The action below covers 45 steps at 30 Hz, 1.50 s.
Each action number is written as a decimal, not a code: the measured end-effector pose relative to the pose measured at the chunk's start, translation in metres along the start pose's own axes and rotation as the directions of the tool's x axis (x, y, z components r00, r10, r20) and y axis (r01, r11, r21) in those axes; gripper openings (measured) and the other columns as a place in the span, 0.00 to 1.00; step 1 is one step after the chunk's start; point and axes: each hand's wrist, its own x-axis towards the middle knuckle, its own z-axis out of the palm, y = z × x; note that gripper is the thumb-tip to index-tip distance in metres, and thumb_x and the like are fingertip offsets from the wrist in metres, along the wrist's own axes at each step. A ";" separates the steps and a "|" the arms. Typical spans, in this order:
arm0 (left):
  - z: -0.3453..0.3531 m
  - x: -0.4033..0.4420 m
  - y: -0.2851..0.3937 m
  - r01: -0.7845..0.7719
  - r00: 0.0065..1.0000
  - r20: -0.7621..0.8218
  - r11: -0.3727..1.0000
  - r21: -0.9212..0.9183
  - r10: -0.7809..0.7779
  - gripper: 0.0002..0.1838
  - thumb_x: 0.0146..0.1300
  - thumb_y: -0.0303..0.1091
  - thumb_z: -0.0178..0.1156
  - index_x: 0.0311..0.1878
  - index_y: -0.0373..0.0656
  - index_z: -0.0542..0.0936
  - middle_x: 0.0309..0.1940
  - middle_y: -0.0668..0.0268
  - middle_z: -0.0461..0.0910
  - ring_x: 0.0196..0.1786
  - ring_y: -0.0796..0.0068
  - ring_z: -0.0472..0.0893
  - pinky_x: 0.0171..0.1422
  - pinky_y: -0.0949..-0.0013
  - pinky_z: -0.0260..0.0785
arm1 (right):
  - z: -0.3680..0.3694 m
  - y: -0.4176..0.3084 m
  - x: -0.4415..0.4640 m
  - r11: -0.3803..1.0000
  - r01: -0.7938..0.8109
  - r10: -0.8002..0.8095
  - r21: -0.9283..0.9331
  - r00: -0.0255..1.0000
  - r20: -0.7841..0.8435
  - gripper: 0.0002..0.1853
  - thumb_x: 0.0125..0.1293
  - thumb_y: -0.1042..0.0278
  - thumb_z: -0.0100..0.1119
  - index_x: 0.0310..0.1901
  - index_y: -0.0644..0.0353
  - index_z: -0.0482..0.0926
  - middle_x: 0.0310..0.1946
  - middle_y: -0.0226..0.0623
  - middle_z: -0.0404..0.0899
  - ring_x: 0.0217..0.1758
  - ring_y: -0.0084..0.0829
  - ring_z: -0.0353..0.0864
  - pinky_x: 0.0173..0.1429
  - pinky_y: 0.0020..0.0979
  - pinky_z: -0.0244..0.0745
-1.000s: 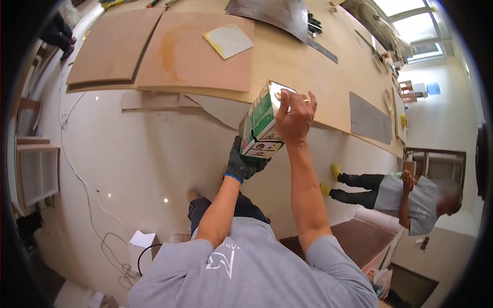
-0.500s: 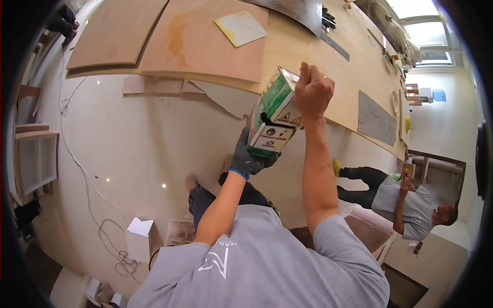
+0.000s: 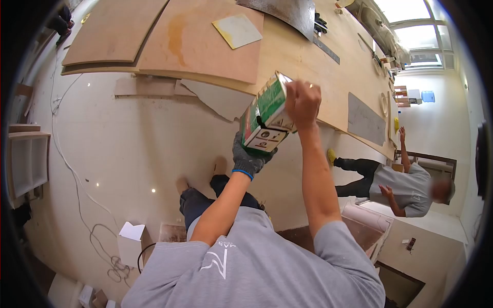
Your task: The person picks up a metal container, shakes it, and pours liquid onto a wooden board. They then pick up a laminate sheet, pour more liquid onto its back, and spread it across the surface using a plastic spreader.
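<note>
Green tin [image 3: 269,113] stays grasped in left hand [image 3: 249,159]; right hand [image 3: 303,102], curled, grip unclear, returns to its two o'clock, apparently engaging both.

We're in a workshop: wooden boards [image 3: 215,59] on the worktable [image 3: 303,64], beyond and left of the right hand [image 3: 304,102].
</note>
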 end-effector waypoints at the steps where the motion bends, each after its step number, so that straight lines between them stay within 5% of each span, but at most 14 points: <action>1: -0.002 0.007 0.003 -0.002 1.000 -0.010 1.000 -0.001 0.001 0.39 0.67 0.68 0.35 0.72 0.53 0.66 0.67 0.50 0.68 0.64 0.42 0.71 0.64 0.34 0.65 | -0.004 -0.001 -0.006 1.000 -0.002 0.002 0.022 1.000 0.002 0.18 0.69 0.57 0.59 0.21 0.53 0.76 0.16 0.35 0.75 0.21 0.41 0.74 0.39 0.40 0.69; 11: -0.010 0.022 0.023 0.069 0.994 -0.087 0.998 0.013 -0.067 0.41 0.66 0.70 0.35 0.72 0.52 0.65 0.67 0.47 0.67 0.65 0.39 0.69 0.63 0.32 0.63 | 0.007 -0.013 -0.007 0.987 -0.138 0.139 -0.084 0.990 -0.001 0.21 0.68 0.65 0.62 0.17 0.58 0.71 0.12 0.39 0.68 0.15 0.41 0.68 0.27 0.38 0.64; 14: -0.014 0.015 0.022 0.070 0.995 -0.070 0.998 0.008 -0.069 0.41 0.66 0.70 0.35 0.72 0.51 0.65 0.68 0.48 0.66 0.65 0.39 0.68 0.65 0.32 0.63 | 0.005 -0.015 -0.007 0.988 -0.151 0.149 -0.039 0.988 -0.035 0.21 0.69 0.64 0.62 0.17 0.57 0.71 0.12 0.41 0.68 0.15 0.44 0.68 0.25 0.41 0.63; 17: -0.015 0.028 0.027 0.056 0.998 0.004 0.998 0.011 -0.056 0.41 0.66 0.69 0.35 0.73 0.52 0.65 0.70 0.50 0.65 0.67 0.41 0.67 0.67 0.33 0.61 | 0.023 0.030 0.001 0.962 -0.156 0.149 -0.226 0.988 -0.048 0.22 0.70 0.57 0.59 0.18 0.55 0.71 0.11 0.42 0.69 0.14 0.46 0.71 0.22 0.44 0.65; 18: -0.035 0.030 0.025 0.059 0.998 -0.026 0.998 0.005 -0.058 0.40 0.66 0.69 0.35 0.73 0.52 0.64 0.70 0.51 0.65 0.68 0.42 0.67 0.68 0.33 0.60 | 0.023 0.056 0.030 0.929 -0.309 0.308 -0.202 0.951 -0.041 0.24 0.72 0.53 0.56 0.17 0.55 0.71 0.11 0.45 0.70 0.15 0.49 0.73 0.21 0.46 0.66; 21: -0.020 0.047 0.026 0.068 0.968 0.247 0.990 -0.125 -0.035 0.40 0.66 0.69 0.36 0.75 0.55 0.63 0.73 0.54 0.61 0.72 0.44 0.63 0.72 0.34 0.57 | 0.032 0.067 0.047 0.961 -0.276 0.274 -0.017 0.960 -0.055 0.26 0.71 0.49 0.57 0.17 0.56 0.74 0.14 0.50 0.74 0.18 0.54 0.76 0.24 0.49 0.70; 24: -0.027 0.036 0.028 0.100 0.994 -0.031 0.988 -0.121 -0.104 0.42 0.67 0.68 0.40 0.75 0.49 0.61 0.73 0.46 0.61 0.70 0.33 0.65 0.71 0.33 0.59 | 0.040 0.083 0.051 0.913 -0.348 0.370 -0.213 0.926 0.074 0.26 0.73 0.48 0.53 0.22 0.58 0.80 0.19 0.46 0.79 0.25 0.51 0.81 0.31 0.44 0.74; 29: -0.022 0.029 0.025 0.124 0.992 -0.020 0.987 -0.107 -0.126 0.41 0.68 0.69 0.37 0.74 0.50 0.62 0.72 0.49 0.63 0.70 0.38 0.66 0.71 0.35 0.60 | 0.054 0.086 0.063 0.920 -0.338 0.365 -0.199 0.923 0.122 0.25 0.70 0.42 0.53 0.24 0.54 0.81 0.22 0.52 0.80 0.30 0.57 0.82 0.39 0.53 0.76; 33: -0.014 0.020 0.026 0.112 0.992 -0.047 0.988 -0.103 -0.117 0.40 0.68 0.69 0.35 0.73 0.49 0.63 0.71 0.47 0.63 0.68 0.38 0.67 0.70 0.34 0.61 | 0.057 0.092 0.065 0.923 -0.288 0.329 -0.255 0.934 0.137 0.26 0.73 0.40 0.49 0.32 0.51 0.86 0.28 0.38 0.86 0.36 0.47 0.86 0.44 0.44 0.78; 34: -0.014 0.018 0.026 0.115 0.992 -0.033 0.989 -0.091 -0.118 0.40 0.68 0.69 0.35 0.72 0.49 0.64 0.70 0.47 0.64 0.68 0.37 0.67 0.69 0.34 0.61 | 0.057 0.091 0.073 0.909 -0.262 0.326 -0.323 0.931 0.163 0.15 0.75 0.55 0.51 0.51 0.53 0.82 0.30 0.36 0.86 0.30 0.47 0.84 0.36 0.48 0.78; 37: -0.014 0.016 0.023 0.101 0.995 0.008 0.990 -0.094 -0.101 0.40 0.68 0.68 0.35 0.71 0.48 0.65 0.69 0.45 0.64 0.68 0.37 0.67 0.68 0.34 0.61 | 0.076 0.123 0.067 0.865 0.183 -0.047 -0.467 0.956 0.288 0.16 0.74 0.55 0.51 0.39 0.55 0.84 0.28 0.40 0.85 0.32 0.46 0.84 0.34 0.47 0.77; 41: -0.011 0.018 0.023 0.100 0.995 -0.007 0.987 -0.126 -0.102 0.39 0.69 0.67 0.35 0.73 0.48 0.64 0.71 0.45 0.63 0.69 0.39 0.66 0.70 0.33 0.58 | 0.077 0.104 0.079 0.919 -0.342 0.385 -0.195 0.884 0.265 0.20 0.75 0.51 0.49 0.40 0.59 0.83 0.30 0.39 0.85 0.31 0.52 0.81 0.46 0.50 0.75; 44: -0.017 0.025 0.023 0.112 0.994 0.004 0.987 -0.118 -0.112 0.40 0.68 0.67 0.37 0.74 0.51 0.62 0.70 0.46 0.63 0.68 0.37 0.66 0.69 0.32 0.60 | 0.061 0.086 0.093 0.867 -0.394 0.497 -0.306 0.730 0.469 0.24 0.76 0.49 0.46 0.57 0.62 0.77 0.49 0.47 0.84 0.51 0.54 0.82 0.64 0.48 0.70; 45: -0.020 0.028 0.024 0.116 0.993 0.011 0.988 -0.104 -0.115 0.40 0.67 0.68 0.37 0.74 0.52 0.61 0.70 0.46 0.63 0.68 0.37 0.66 0.68 0.31 0.61 | 0.065 0.095 0.090 0.888 -0.374 0.455 -0.266 0.794 0.402 0.23 0.75 0.45 0.47 0.49 0.59 0.80 0.43 0.44 0.85 0.47 0.52 0.83 0.59 0.47 0.73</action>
